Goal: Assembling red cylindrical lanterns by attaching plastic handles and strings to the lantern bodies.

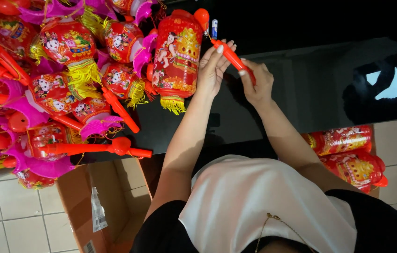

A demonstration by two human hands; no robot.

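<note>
Both hands are raised over the far part of a dark glossy surface (311, 89). The left hand (211, 70) has its fingers extended upward, the fingertips pressed against an orange-red plastic handle stick (230, 55). The right hand (255, 83) is closed around the lower end of the same stick, thumb and fingers wrapped on it. The stick runs diagonally, its upper end toward the left hand. A small battery (214, 28), blue and white, stands at the upper tip of the stick; whether it is seated in the stick cannot be told.

A red paper lantern (176, 56) with a printed child figure and a yellow fringe lies just beside the left hand, touching or nearly touching the palm side. An orange round knob (201, 18) shows at its top edge.

To the left a heap of similar lanterns (57, 79) with magenta trim, gold tassels and orange sticks covers the surface. An open cardboard box (104, 206) stands on the tiled floor (15, 215) below the heap. On the right, two wrapped red lanterns (348, 154) lie stacked in another box.
</note>
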